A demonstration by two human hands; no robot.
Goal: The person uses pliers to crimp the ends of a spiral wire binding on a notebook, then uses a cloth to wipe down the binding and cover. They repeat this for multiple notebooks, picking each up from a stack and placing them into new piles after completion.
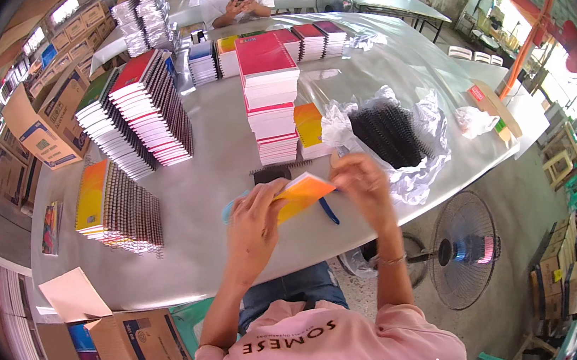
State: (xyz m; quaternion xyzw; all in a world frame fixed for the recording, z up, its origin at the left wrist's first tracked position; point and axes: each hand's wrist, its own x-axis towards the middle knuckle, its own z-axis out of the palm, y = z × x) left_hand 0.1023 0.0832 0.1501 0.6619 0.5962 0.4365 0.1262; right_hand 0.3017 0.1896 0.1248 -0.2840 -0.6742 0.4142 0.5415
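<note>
My left hand [253, 219] is closed around a yellow and orange notebook [303, 194], tilted up above the table near its front edge. Beside the notebook's right corner is my right hand [367, 189], its fingers bent but smeared by motion, so I cannot make out whether it holds anything. Below the notebook a slim dark blue tool [330, 212] lies on the table. Just beyond my left hand rest a small black object [272, 174] and a dark spiral coil [304, 163]. Farther off stands a tall stack of red-covered books [268, 60], with a yellow notebook [311, 126] beside it.
Black spiral coils [390, 135] lie in crumpled white plastic [423, 174] at right. Spiral notebooks [155, 104] and yellow ones [111, 202] are piled at left. A floor fan [464, 250] stands right of the table, an open carton [142, 341] at front left. Across sits another person [238, 0].
</note>
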